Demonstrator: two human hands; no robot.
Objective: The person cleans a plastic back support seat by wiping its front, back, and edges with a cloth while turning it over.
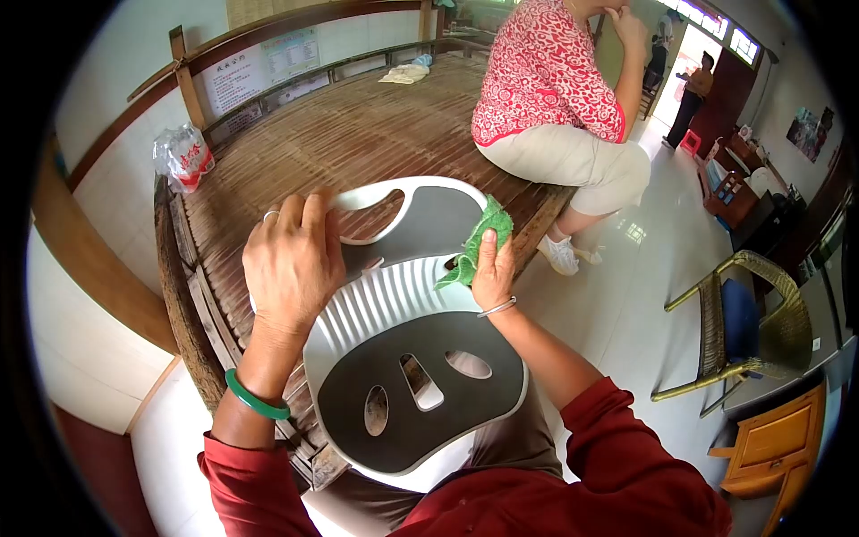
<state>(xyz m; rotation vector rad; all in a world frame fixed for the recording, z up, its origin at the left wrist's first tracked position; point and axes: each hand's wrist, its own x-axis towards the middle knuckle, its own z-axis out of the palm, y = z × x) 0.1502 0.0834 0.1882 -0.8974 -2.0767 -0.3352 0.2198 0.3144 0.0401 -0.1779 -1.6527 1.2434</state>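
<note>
A grey and white plastic piece [420,358] with ribs across its middle and several cut-out holes stands tilted before me, partly over the bamboo platform. My left hand [293,255], back toward the camera, has its fingers wrapped round the upper left edge of this piece, beside the large handle opening. My right hand [492,273] is closed on a green cloth [488,234], which lies against the right edge of the piece near the ribs. The thumb of that hand presses on the cloth.
The bamboo platform [358,116] has a wooden rail, a plastic-wrapped pack [183,157] and a pale cloth [404,73]. A person [555,98] sits on its right edge; another [693,94] stands by the doorway. A woven chair [747,322] stands at right.
</note>
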